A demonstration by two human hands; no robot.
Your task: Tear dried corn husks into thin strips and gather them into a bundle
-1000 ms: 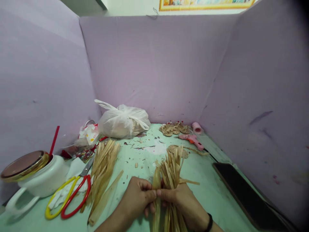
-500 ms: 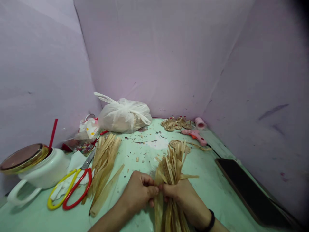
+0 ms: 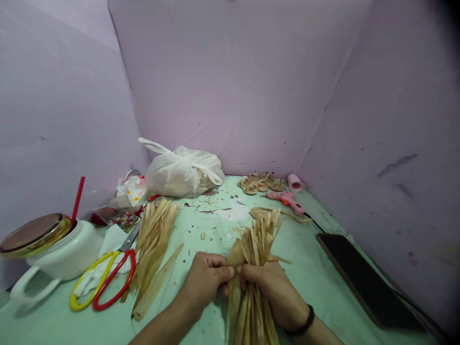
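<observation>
Pinching with thumb and fingers, the left hand [image 3: 208,278] presses its grip on a broad dried plant strip [image 3: 234,299], at the lower centre of the frame. The right hand [image 3: 275,287] keeps its grip wrapped around a bundle of dried strips [image 3: 257,247], and its thumb reaches across the front toward the same broad strip. The two thumb tips touch or nearly touch; I cannot tell which. The broad strip lies just left of the bundle, between the two hands, and the long axis of both runs almost up and down in the frame. The upper end of the bundle opens like a fan and leans slightly to the right. The left hand is therefore nearer to the outer edge of the strip. Farther left on the green desk [image 3: 201,220], a loose pile of strips [image 3: 154,244] lies beside the scissors [image 3: 125,245] with red and yellow handles. A pink glue gun [image 3: 285,199] lies right of centre.
</observation>
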